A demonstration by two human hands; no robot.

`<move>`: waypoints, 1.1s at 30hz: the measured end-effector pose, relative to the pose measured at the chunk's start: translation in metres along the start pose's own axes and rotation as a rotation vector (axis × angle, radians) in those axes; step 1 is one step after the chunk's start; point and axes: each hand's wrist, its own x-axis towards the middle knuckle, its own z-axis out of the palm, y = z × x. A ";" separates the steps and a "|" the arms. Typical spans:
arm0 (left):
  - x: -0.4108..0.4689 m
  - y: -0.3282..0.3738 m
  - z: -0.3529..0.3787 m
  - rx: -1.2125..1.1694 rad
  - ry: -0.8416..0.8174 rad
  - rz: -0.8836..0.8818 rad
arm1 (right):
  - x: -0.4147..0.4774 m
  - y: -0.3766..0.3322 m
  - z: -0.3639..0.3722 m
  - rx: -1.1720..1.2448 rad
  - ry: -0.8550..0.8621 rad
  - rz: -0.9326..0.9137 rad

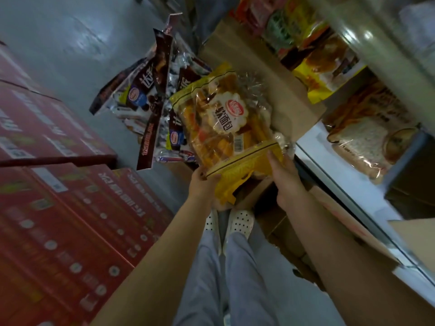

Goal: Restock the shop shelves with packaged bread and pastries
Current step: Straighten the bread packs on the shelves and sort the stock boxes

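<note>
Red cartons [58, 208] are stacked at my left. Just past them, dark pastry bags [150, 95] stand bunched together. My left hand [202, 184] curls round the lower corner of the yellow bread bag [226, 123] and my right hand [284, 182] grips its other corner. I hold it in the air beside the shelf [341, 165], where sliced bread packs [362, 142] lie.

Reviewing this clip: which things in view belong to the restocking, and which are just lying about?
Job:
yellow bread bag, gripped by left hand and right hand
dark pastry bags
shelf
sliced bread pack on it

Lying about:
red cartons
dark box at right
</note>
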 end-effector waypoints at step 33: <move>-0.036 -0.001 -0.026 -0.264 -0.104 -0.046 | -0.036 -0.023 -0.015 0.433 -0.189 -0.052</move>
